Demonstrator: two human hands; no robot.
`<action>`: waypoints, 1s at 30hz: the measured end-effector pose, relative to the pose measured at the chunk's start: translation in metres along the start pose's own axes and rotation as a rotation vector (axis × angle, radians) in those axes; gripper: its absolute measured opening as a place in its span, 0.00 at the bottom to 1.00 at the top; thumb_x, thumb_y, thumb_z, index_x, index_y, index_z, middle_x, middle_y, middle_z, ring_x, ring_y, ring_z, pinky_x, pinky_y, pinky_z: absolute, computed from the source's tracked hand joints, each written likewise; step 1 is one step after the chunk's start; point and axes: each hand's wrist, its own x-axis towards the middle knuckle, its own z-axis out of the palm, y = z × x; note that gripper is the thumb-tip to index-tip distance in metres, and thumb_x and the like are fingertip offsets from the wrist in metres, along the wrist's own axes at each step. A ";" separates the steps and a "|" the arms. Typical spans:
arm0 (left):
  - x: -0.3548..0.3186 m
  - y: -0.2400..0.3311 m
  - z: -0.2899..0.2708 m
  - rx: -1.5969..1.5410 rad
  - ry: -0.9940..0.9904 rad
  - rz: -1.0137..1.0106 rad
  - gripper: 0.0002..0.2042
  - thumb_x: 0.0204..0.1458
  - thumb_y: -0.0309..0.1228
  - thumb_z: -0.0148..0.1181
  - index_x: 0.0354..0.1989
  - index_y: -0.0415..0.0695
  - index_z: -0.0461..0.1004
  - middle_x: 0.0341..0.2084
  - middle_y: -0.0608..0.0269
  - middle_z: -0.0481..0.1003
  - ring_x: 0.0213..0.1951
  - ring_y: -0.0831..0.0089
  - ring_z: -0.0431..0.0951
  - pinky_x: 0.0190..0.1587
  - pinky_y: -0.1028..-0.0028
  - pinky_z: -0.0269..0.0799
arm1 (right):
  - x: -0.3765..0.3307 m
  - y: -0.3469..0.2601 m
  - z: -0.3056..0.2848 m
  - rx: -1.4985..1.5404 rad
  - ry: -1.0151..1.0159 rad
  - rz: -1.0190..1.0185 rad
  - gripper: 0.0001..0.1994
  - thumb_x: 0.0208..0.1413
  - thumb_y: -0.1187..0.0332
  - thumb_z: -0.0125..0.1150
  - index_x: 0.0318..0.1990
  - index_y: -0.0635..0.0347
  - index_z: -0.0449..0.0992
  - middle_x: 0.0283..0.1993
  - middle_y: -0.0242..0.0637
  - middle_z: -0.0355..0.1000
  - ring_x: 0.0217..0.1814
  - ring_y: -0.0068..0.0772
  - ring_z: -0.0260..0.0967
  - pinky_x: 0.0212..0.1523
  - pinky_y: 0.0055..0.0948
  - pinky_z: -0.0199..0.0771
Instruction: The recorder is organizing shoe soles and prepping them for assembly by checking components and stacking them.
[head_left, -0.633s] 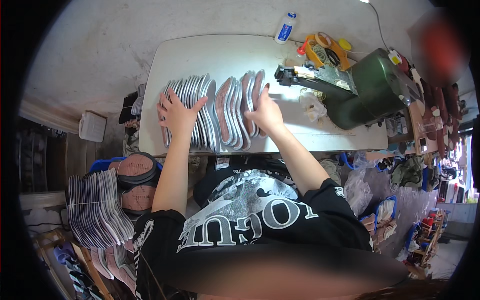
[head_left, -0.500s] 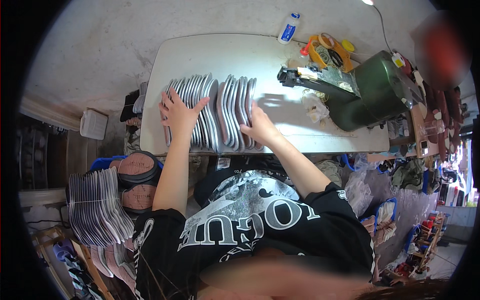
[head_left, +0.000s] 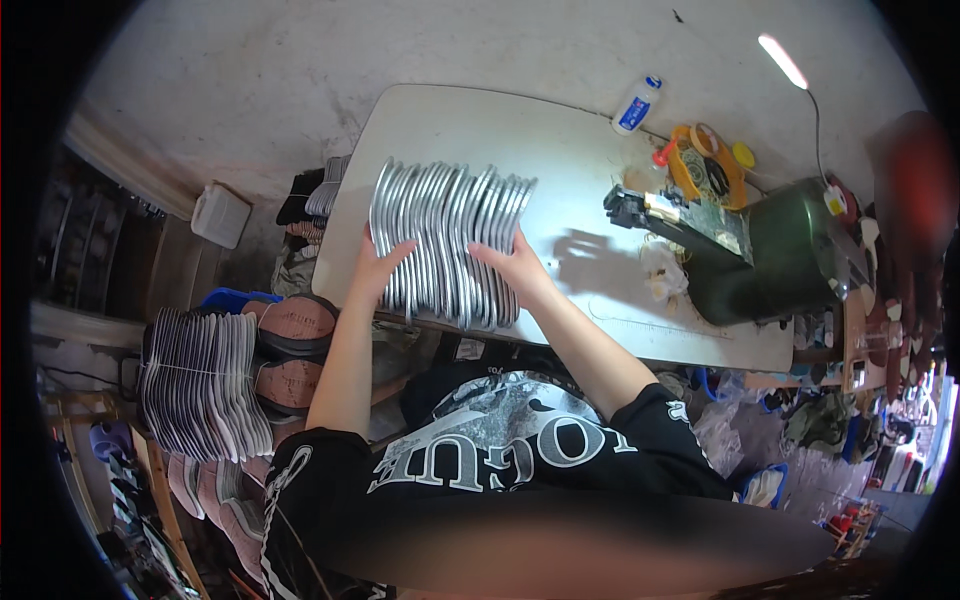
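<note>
A long row of grey shoe insoles (head_left: 440, 240) stands on edge, pressed together, over the near left part of the white table (head_left: 560, 130). My left hand (head_left: 377, 262) grips the row's left end, its thumb across the front edges and its fingers out of sight behind. At the right end my right hand (head_left: 515, 265) holds in the same way, thumb laid over the edges. Between them the insoles form one bundle, slightly fanned at the top. Whether the bundle touches the table or is lifted cannot be made out.
A dark green sewing machine (head_left: 770, 250) fills the table's right side. Behind it are a yellow basket (head_left: 740, 188) and a white bottle (head_left: 637, 105). A lit lamp (head_left: 783, 61) hangs above. At my left stands a tied stack of insoles (head_left: 200, 385) beside pink-topped soles (head_left: 298, 322).
Two separate groups of insoles are now pressed into one bundle. My left hand has gone from lying spread on top to gripping the left end. The view has shifted and tilted.
</note>
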 end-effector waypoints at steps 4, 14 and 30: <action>-0.007 0.013 0.009 -0.121 -0.001 0.220 0.47 0.36 0.31 0.72 0.65 0.39 0.48 0.59 0.52 0.59 0.61 0.63 0.59 0.63 0.65 0.52 | -0.008 -0.004 -0.002 -0.158 0.061 -0.198 0.41 0.38 0.66 0.74 0.59 0.68 0.55 0.55 0.45 0.67 0.55 0.37 0.67 0.58 0.33 0.65; -0.019 0.017 0.001 -0.084 -0.226 0.276 0.61 0.28 0.29 0.79 0.68 0.42 0.35 0.62 0.54 0.53 0.60 0.61 0.61 0.62 0.63 0.58 | -0.036 -0.019 -0.034 -0.586 0.093 -0.614 0.37 0.29 0.68 0.80 0.52 0.63 0.69 0.52 0.41 0.70 0.57 0.38 0.64 0.58 0.36 0.61; -0.092 0.018 0.081 0.320 -0.529 -0.470 0.31 0.56 0.59 0.44 0.29 0.36 0.73 0.13 0.62 0.70 0.11 0.75 0.70 0.15 0.77 0.66 | 0.100 -0.037 -0.016 -1.397 0.098 -0.305 0.36 0.52 0.36 0.49 0.47 0.65 0.72 0.43 0.49 0.72 0.49 0.51 0.67 0.52 0.44 0.63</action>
